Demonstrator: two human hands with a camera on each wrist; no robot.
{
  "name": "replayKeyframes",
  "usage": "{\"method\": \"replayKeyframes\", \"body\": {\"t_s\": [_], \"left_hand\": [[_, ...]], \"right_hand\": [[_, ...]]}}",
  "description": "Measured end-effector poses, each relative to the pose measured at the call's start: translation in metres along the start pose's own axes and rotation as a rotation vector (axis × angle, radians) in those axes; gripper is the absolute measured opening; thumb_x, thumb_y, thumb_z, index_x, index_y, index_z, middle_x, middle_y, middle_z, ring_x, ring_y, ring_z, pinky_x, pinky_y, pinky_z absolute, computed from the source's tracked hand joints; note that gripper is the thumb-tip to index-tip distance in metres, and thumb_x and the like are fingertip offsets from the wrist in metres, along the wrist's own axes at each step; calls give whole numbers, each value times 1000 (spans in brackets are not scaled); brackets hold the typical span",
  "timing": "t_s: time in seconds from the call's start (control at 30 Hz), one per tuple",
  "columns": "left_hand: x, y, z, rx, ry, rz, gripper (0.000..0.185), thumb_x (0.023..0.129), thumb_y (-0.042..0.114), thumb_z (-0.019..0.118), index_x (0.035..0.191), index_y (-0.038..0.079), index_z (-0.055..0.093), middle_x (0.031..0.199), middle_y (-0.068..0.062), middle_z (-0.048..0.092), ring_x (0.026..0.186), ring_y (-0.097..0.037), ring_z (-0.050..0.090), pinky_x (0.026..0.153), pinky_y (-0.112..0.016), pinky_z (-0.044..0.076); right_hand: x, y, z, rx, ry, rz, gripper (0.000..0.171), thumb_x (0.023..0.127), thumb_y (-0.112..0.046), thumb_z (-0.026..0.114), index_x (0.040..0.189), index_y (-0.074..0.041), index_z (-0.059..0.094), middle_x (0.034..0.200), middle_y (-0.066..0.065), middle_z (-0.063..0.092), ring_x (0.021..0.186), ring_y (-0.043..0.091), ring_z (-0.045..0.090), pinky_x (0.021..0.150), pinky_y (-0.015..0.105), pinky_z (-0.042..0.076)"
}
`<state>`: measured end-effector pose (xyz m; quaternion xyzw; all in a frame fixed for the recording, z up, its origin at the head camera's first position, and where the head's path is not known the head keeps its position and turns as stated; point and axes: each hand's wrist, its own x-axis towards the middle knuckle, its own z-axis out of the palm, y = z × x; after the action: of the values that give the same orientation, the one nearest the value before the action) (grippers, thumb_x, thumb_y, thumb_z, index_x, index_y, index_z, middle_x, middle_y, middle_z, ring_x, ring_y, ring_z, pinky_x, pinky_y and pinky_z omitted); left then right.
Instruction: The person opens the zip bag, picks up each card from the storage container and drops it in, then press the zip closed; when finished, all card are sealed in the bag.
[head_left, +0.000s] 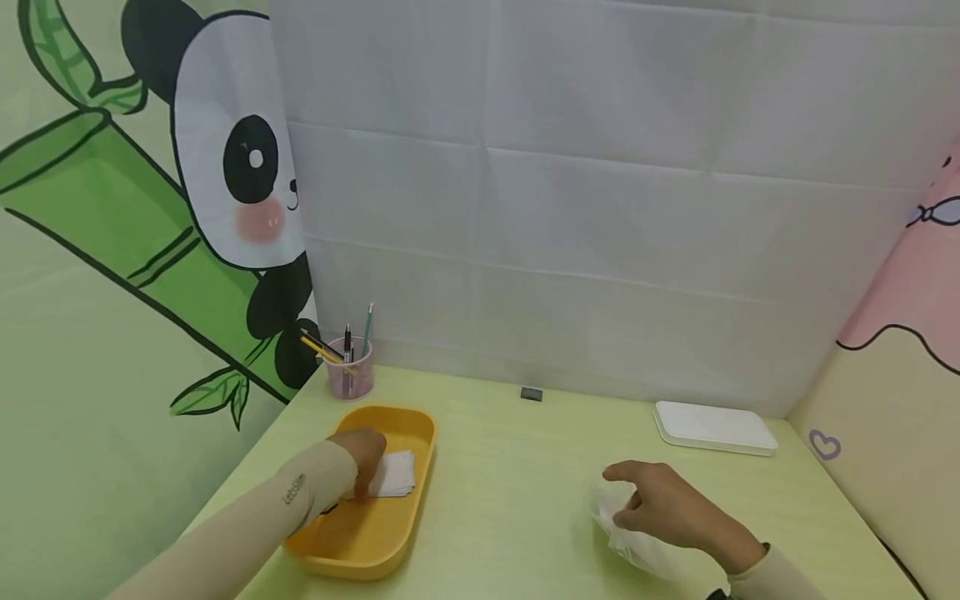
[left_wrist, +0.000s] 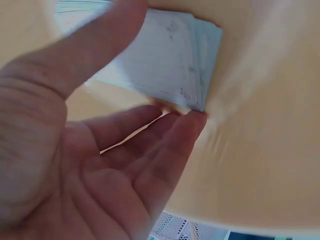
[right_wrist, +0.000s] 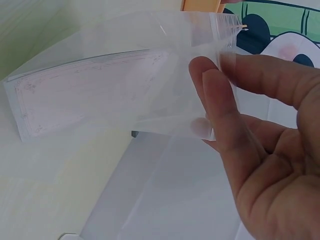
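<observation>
In the head view my left hand [head_left: 367, 457] reaches down into a yellow tray [head_left: 341, 565], over a stack of white cards [head_left: 396, 473]. The left wrist view shows the slightly fanned stack [left_wrist: 160, 55] between my thumb and fingers, with a fingertip at one corner; the thumb's tip is cut off by the frame. My right hand [head_left: 667, 507] holds a clear plastic bag [head_left: 637, 546] above the table's right side. Up close, thumb and fingers [right_wrist: 222, 105] pinch the bag near its end, and a white printed card [right_wrist: 85, 92] lies inside it.
A pink pen cup [head_left: 351, 379] with pens and pencils stands behind the tray. At the table's back edge lies a small dark block [head_left: 532, 394]. A flat white case [head_left: 716, 427] rests at the back right. A white sheet [head_left: 585, 208] hangs behind the table.
</observation>
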<state>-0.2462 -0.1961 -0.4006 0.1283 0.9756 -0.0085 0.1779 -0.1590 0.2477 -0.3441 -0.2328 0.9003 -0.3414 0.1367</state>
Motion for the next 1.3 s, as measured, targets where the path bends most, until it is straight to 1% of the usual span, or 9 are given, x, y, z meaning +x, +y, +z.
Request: {"method": "replayKeyframes", "body": {"t_s": [0.17,0.37,0.53,0.77,0.93,1.0,1.07,1.17,1.3], "left_hand": [[-5,3,-1,47,14,37,51,54,-4,96,87,4,58,87,-12,57,83,-25,57,88,-47,52],[-5,2,-2,-1,6,-15,50,56,-6,94,89,5,58,90,-11,58,82,-25,55,88,-47,51],[-9,-2,-6,-51,26,2,51,55,-13,90,88,6,56,89,-10,57,80,-26,52,81,-48,52],[-11,-8,-22,-160,4,-52,50,59,-4,91,94,7,57,88,-8,54,78,-26,52,74,-45,53],[-16,-16,-39,-193,76,-55,50,59,-5,88,98,1,57,91,-13,54,77,-27,52,67,-40,52],[-19,-15,-49,-214,108,-54,58,60,-5,87,108,-6,55,101,-17,56,83,-29,52,70,-40,52],[-22,-12,-56,-230,126,-44,65,61,-3,88,114,-9,52,106,-20,56,86,-30,52,75,-42,53],[-27,-3,-61,-256,141,7,72,62,2,90,121,-8,50,110,-20,54,90,-29,51,82,-44,52],[-35,8,-59,-271,159,87,65,59,5,90,113,-2,55,99,-13,50,86,-26,49,78,-42,51]], "right_hand": [[-1,0,0,13,-2,5,55,84,-4,75,133,10,55,133,30,56,79,9,69,67,29,54],[-2,-2,-2,6,-3,0,55,84,-3,76,133,11,54,133,30,56,78,9,69,66,28,54],[-3,-3,-4,1,-4,0,55,84,-3,75,133,11,54,133,30,56,78,9,69,66,28,54],[-3,-2,-6,6,-4,-6,56,84,-2,75,134,11,54,133,30,56,78,8,69,65,28,54],[-6,-6,-2,5,5,-5,56,84,-2,75,134,12,53,133,31,55,78,8,69,66,28,54],[-6,-7,-1,9,6,-4,56,84,-2,75,134,12,53,134,31,55,78,8,69,66,28,54],[-7,-8,1,13,8,-2,56,84,-2,75,134,12,53,134,32,54,78,9,69,66,28,54],[-8,-10,4,12,16,1,57,84,-3,75,134,11,53,134,31,55,78,8,69,66,28,54],[-10,-12,10,20,14,-5,57,84,-3,75,134,12,53,134,32,55,78,8,69,66,28,54]]}}
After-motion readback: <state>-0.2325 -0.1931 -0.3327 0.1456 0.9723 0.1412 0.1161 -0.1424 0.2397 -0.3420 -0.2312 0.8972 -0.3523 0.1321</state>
